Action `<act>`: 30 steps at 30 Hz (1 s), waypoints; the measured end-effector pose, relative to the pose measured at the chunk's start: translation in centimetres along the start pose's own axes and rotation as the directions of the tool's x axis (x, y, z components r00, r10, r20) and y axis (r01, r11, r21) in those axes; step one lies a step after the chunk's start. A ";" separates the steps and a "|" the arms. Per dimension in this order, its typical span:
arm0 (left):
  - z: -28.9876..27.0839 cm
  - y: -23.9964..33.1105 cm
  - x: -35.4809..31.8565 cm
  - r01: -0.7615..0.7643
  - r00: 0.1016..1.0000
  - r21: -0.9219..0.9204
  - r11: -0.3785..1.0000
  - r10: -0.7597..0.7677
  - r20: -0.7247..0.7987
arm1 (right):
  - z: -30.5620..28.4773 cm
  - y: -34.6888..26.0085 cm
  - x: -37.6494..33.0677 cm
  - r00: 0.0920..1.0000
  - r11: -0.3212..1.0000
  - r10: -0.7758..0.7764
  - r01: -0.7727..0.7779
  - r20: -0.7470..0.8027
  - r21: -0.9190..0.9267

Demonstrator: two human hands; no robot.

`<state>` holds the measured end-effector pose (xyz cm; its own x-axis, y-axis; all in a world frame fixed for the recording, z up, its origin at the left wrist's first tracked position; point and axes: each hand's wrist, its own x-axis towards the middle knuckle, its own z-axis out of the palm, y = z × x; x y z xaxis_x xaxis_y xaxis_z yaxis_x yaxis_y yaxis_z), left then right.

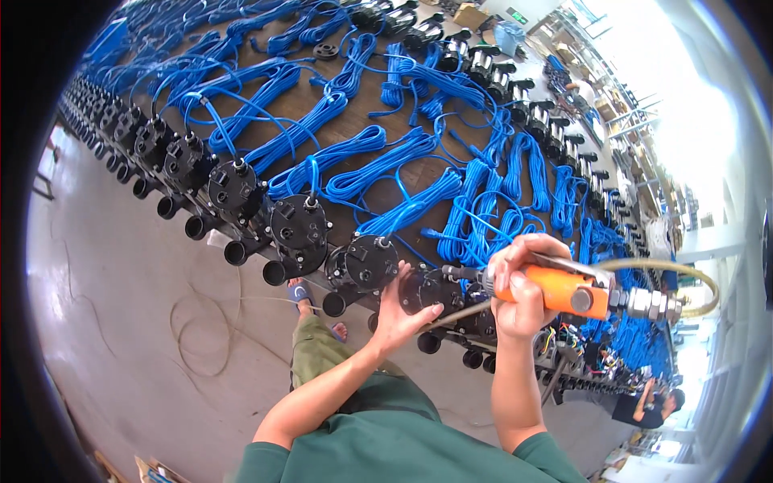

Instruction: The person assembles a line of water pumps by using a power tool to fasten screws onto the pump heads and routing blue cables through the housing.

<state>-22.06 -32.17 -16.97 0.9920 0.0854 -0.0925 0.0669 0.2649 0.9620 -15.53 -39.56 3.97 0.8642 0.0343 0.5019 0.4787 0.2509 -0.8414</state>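
While the right hand (519,290) grips an orange air screwdriver (564,291), the left hand (401,310), fingers spread, steadies a black pump (431,291); blue cable coils (378,165) crowd the bench (378,113) behind.

Right hand (519,286) is gripping orange air screwdriver (555,290), bit pointing toward 9 o'clock at black pump (431,290). Left hand (400,310) is bracing that pump; blue cables (386,161) lying at 12 o'clock.

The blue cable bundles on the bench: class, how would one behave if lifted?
A blue cable bundle would probably sag, floppy, since its loops lie limp. It likely drags its attached black pump, so feels heavier than it looks.
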 end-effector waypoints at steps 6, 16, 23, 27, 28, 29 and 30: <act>-1.0 1.6 -0.3 0.063 0.998 -0.066 0.996 -0.063 -0.001 | -0.5 5.6 -1.3 0.982 0.981 0.187 -0.184 0.038 -0.066; -1.0 1.0 -0.1 0.006 0.999 -0.058 0.998 -0.009 -0.051 | -2.0 6.2 -2.0 0.991 0.978 0.133 -0.137 -0.033 -0.156; -1.2 2.4 0.3 -0.016 1.000 -0.017 1.000 0.015 -0.024 | -3.2 6.8 -1.6 0.996 0.983 0.090 -0.090 -0.007 -0.160; -1.4 0.4 -0.3 -0.058 0.997 0.076 0.995 0.062 -0.055 | -1.6 6.3 -1.4 0.996 0.990 0.071 -0.077 -0.058 -0.117; -1.6 0.0 -0.7 -0.113 0.992 0.066 0.991 0.116 -0.043 | -1.3 5.8 -1.7 0.997 0.994 0.057 -0.062 -0.053 -0.094; -2.2 -0.6 -1.2 -0.135 0.989 0.156 0.978 0.142 -0.030 | -0.9 5.2 -2.0 0.998 0.996 0.043 -0.047 -0.049 -0.072; -3.0 -0.9 -1.7 -0.158 0.986 0.242 0.957 0.165 -0.007 | -0.5 4.4 -2.4 0.998 0.998 0.056 -0.056 -0.040 -0.019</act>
<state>-24.12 -29.63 -18.46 0.9887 0.1349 0.0655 -0.0672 0.0081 0.9977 -15.40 -39.00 -1.02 0.8950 0.0091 0.4459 0.4321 0.2303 -0.8719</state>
